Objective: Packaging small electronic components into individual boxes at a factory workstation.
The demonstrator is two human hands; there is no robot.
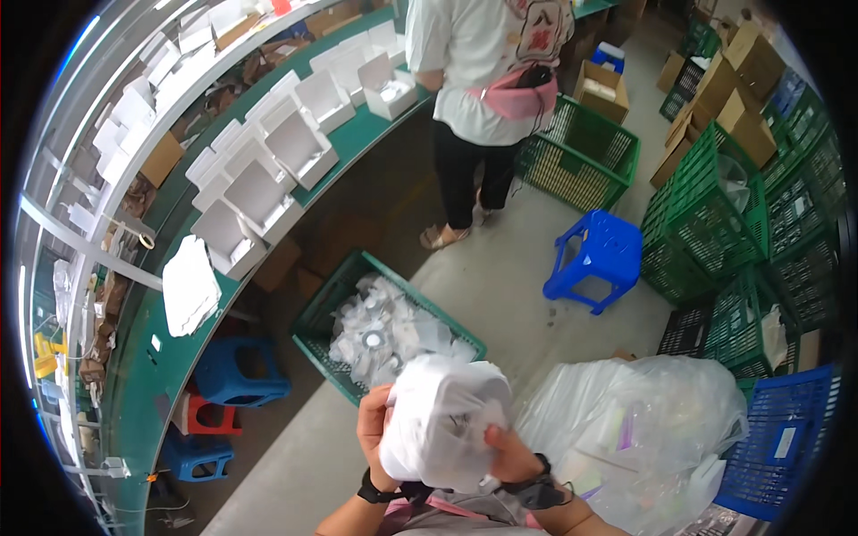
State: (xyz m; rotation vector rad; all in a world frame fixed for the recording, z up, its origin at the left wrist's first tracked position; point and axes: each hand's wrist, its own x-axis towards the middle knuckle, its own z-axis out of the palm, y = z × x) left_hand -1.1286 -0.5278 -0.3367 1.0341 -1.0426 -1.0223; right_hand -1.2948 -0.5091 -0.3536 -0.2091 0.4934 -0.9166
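Up close, a white plastic bag (444,418) sits bunched between both hands, above a green crate (315,323) of packets; the left hand (374,431) closes its grip on the bag's side, the right hand (511,454) clasps its lower edge, beside a large clear sack (643,420)

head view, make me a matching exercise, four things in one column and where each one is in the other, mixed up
Things:
1. white bag
2. blue stool
3. green crate of packets
4. open white boxes

Places:
a. on the long green bench at the left
b. on the floor just ahead of the hands
c. held between the left hand and right hand
d. on the floor near the standing person's feet, beside stacked green crates

Pairs: 1-c, 2-d, 3-b, 4-a
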